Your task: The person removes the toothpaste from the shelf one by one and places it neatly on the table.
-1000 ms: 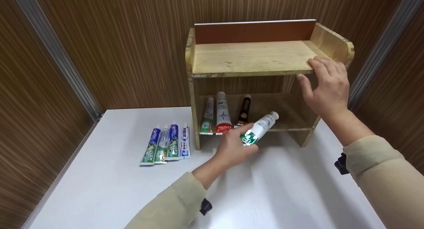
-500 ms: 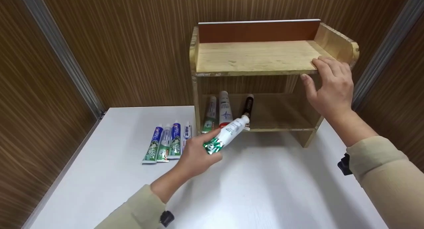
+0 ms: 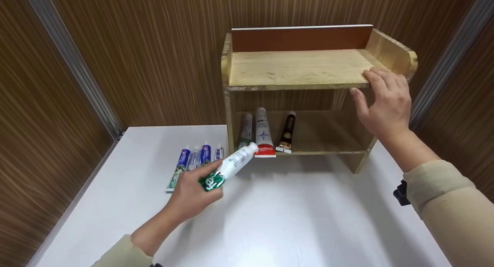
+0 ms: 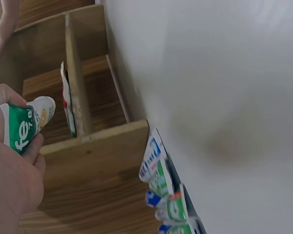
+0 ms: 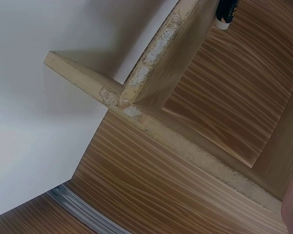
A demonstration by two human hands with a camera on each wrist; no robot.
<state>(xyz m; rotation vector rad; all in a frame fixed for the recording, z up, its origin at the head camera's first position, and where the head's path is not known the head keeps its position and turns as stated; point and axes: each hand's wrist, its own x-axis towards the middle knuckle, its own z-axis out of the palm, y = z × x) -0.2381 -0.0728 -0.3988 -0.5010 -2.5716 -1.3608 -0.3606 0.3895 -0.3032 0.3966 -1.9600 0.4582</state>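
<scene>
In the head view my left hand (image 3: 195,193) grips a white and green toothpaste tube (image 3: 233,163) by its flat green end, cap pointing up and right. The tube is in the air, in front of the wooden shelf's left side. My right hand (image 3: 388,101) rests on the front right edge of the shelf's top board (image 3: 301,68), thumb below the edge. On the lower board lie a green and white tube (image 3: 247,130), partly hidden, a red and white Colgate tube (image 3: 263,132) and a dark tube (image 3: 287,132).
Left of the shelf, several toothpaste tubes (image 3: 181,164) lie side by side on the white table (image 3: 127,205), partly covered by my left hand. Wood-patterned walls (image 3: 166,58) stand behind and at both sides. The shelf's side panel (image 4: 93,156) rises close beside the row.
My left hand has carried the white and green tube left, away from the lower board, toward the row of tubes. The right hand stays on the top board's edge.
</scene>
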